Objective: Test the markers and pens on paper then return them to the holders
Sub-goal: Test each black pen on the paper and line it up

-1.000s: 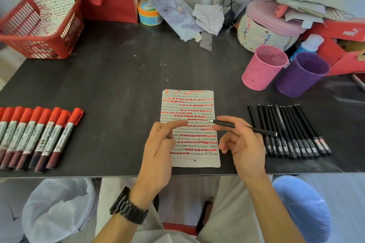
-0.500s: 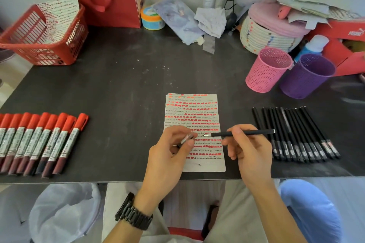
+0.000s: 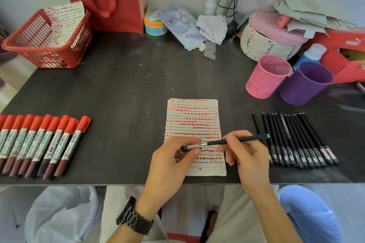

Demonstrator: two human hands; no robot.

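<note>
Cap brought up to the black pen over the test paper.

Half a second ago a gap lay between them; now the cap (image 3: 190, 147), pinched by the left hand's (image 3: 169, 165) fingers, meets the tip end of the black pen (image 3: 246, 139). The right hand's (image 3: 246, 156) fingers grip the pen, which is level above the paper's (image 3: 192, 116) lower half. Whether the cap is fully seated cannot be told. Red markers (image 3: 39, 144) lie left on the surface (image 3: 128, 89) and a row of pens (image 3: 296, 140) lies right, near the pink holder (image 3: 264, 79) and purple holder (image 3: 304, 85).
</note>
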